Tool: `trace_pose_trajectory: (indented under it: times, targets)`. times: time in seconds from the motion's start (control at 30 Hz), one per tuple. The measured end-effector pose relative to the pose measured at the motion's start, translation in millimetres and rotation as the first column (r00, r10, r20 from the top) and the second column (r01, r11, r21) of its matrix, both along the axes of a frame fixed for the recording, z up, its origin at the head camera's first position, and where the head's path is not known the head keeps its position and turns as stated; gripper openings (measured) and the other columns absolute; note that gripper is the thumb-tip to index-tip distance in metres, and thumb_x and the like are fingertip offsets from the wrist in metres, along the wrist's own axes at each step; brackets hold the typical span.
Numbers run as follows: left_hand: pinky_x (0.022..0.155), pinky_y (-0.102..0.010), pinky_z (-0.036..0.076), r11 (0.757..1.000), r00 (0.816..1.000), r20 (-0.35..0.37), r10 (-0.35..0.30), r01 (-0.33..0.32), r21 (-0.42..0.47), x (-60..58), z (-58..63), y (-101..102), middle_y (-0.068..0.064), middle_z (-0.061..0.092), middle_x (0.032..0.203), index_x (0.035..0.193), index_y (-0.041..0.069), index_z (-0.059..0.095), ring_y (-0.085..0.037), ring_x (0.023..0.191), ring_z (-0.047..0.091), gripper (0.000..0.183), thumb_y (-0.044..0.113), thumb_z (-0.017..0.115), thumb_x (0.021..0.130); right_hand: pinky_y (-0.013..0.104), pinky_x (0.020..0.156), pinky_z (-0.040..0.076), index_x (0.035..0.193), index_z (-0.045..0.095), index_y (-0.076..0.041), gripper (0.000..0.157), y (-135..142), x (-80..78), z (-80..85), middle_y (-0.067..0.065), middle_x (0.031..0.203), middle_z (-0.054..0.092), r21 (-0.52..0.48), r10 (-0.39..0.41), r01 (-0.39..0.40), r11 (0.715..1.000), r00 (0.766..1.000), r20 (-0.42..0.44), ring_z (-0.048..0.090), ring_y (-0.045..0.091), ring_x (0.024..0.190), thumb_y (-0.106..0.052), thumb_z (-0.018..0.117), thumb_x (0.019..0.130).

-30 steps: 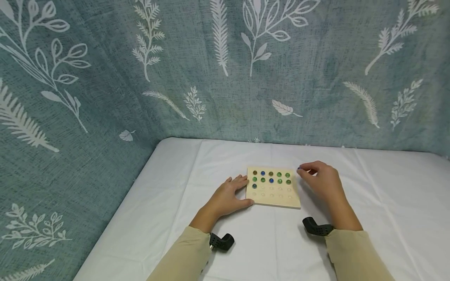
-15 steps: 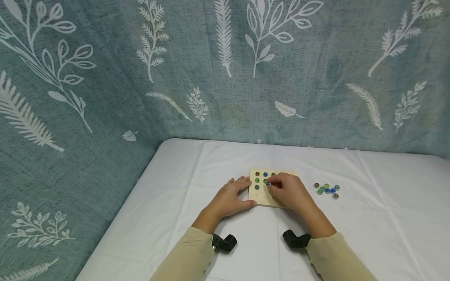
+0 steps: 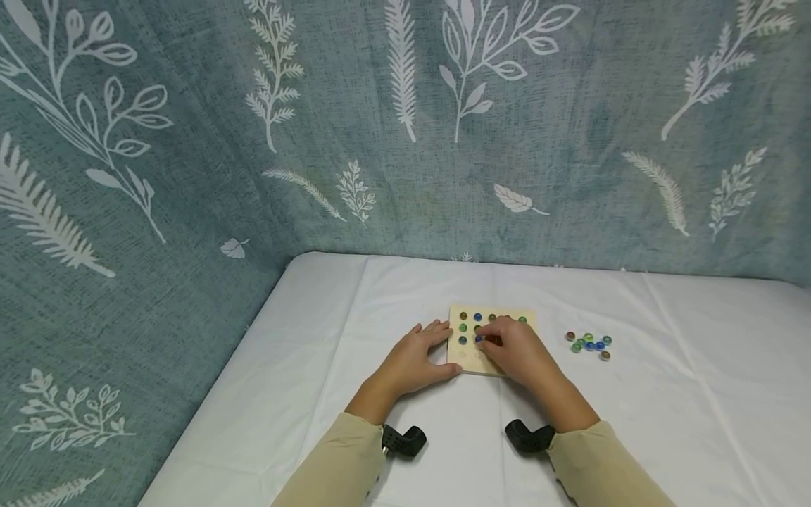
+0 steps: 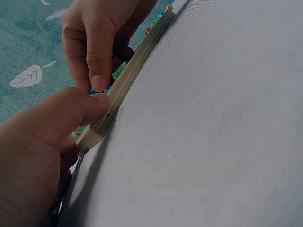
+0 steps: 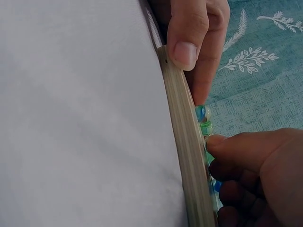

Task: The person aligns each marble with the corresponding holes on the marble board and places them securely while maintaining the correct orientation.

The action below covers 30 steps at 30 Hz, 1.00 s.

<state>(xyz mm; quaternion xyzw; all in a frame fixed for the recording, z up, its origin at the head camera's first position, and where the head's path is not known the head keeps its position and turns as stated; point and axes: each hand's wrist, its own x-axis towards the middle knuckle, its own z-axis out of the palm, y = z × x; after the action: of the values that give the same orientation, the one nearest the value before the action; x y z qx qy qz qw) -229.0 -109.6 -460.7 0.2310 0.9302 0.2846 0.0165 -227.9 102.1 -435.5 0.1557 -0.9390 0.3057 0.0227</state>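
While your left hand (image 3: pixel 412 360) braces the board (image 3: pixel 472 362), fingers spread, gently seat the blue marble (image 3: pixel 479 339) your right hand (image 3: pixel 522 354) pinches at the board's third row; contact is hard to judge.

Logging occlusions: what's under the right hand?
The board, with a blue marble pinched by the right hand. The hand hides much of the board's middle and right; anything seated directly beneath can't be made out.

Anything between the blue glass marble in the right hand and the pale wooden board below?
Nothing visible: the right hand pinches the blue glass marble at the third row of the pale wooden board. The left hand touches the board's left edge, out of the way. I cannot tell whether the marble is seated.
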Motion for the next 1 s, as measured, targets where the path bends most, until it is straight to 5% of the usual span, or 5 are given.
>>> trace_pose_trajectory:
  times: [0.6,1.0]
  targets:
    - [0.119,-0.034,0.019,1.0,1.0,0.007,0.012,-0.012,0.007,1.3,1.7,2.0,0.006,0.039,0.148,0.139,0.018,0.049,-0.01,0.139,0.03,0.07,0.049,0.068,0.08,0.041,0.078,0.052,0.11,0.071,-0.011,0.025,0.3,-0.3,-2.9,0.004,0.098,0.063,0.042,0.004,-0.003,0.999,1.0,-0.02,0.061,0.021,0.091,-0.018,0.068,0.086]
    - [0.119,-0.033,0.018,1.0,1.0,0.018,0.025,-0.025,0.001,1.7,1.6,3.1,0.009,0.038,0.148,0.139,0.019,0.048,-0.007,0.139,0.029,0.071,0.05,0.069,0.079,0.029,0.062,0.043,0.112,0.07,-0.01,0.026,26.2,-5.0,14.6,0.002,0.091,0.064,-0.077,-0.096,0.096,0.992,0.995,0.004,0.05,0.016,0.074,-0.021,0.065,0.089]
